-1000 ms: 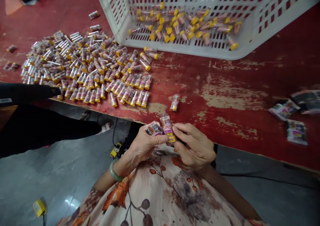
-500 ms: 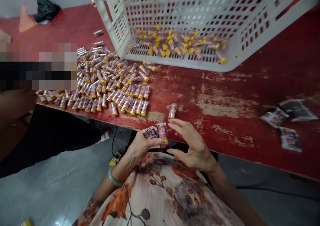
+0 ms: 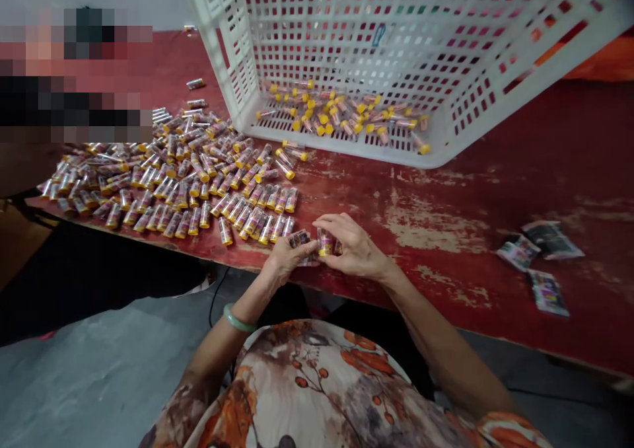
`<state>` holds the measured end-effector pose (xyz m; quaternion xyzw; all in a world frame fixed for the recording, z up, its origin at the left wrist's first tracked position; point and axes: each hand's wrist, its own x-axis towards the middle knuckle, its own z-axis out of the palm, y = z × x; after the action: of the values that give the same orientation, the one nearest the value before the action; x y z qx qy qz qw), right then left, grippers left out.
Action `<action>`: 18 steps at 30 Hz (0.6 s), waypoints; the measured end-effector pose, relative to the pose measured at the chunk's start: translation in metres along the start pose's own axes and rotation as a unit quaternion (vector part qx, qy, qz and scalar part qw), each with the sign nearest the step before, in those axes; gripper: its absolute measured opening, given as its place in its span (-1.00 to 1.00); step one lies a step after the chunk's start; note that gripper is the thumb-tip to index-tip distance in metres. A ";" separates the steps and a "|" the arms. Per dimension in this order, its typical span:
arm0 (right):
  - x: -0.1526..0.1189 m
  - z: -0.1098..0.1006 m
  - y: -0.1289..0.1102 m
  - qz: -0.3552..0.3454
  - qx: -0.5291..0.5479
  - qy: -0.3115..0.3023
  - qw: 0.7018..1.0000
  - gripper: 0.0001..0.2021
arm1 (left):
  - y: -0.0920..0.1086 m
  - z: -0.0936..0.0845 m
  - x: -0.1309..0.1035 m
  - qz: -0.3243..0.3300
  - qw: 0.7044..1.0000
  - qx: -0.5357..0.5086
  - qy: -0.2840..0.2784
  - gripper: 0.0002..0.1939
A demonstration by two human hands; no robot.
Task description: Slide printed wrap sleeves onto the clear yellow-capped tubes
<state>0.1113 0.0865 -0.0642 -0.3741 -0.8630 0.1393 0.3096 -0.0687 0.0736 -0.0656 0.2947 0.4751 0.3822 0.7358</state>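
Observation:
My left hand [image 3: 287,256] is closed on a small stack of printed packets [image 3: 300,239] at the table's front edge. Right beside it, my right hand [image 3: 354,246] has its fingers wrapped round a small clear tube [image 3: 325,242] with a yellow end and a printed label. Part of another tube shows behind it, between the fingers of my right hand. Many similar tubes [image 3: 183,193] lie left of my hands, the nearest ones in rough rows.
A white perforated basket [image 3: 401,156] lies on its side at the back, with yellow-capped tubes inside. Several packets [image 3: 547,293] lie on the red table [image 3: 446,203] at the right. Another person's dark-clothed leg [image 3: 123,273] is at the left.
My right hand has closed round the tubes; it was open before. Both hands have moved up over the table edge. The single tube that stood before my hands no longer shows there.

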 end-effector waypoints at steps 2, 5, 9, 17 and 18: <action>0.004 0.007 0.009 0.030 -0.053 -0.011 0.998 -0.47 | -0.004 -0.002 0.005 0.022 0.999 0.010 0.039 -0.49; 0.003 0.014 0.013 0.063 -0.124 -0.044 0.989 -0.49 | -0.009 -0.001 0.005 0.051 0.996 0.013 0.068 -0.47; -0.007 0.001 0.017 0.052 -0.096 -0.042 0.993 -0.46 | -0.011 0.003 0.006 0.064 0.995 0.030 0.071 -0.52; -0.039 0.002 0.028 0.308 0.080 0.154 0.935 -0.80 | -0.011 0.009 0.021 0.131 0.966 0.203 0.094 -0.75; -0.037 0.009 0.027 0.303 0.091 0.155 0.936 -0.82 | -0.010 0.010 0.022 0.131 0.964 0.215 0.089 -0.75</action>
<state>0.1405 0.0772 -0.0996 -0.6047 -0.6337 0.2449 0.4157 -0.0510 0.0864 -0.0800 0.4707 0.5670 0.3891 0.5529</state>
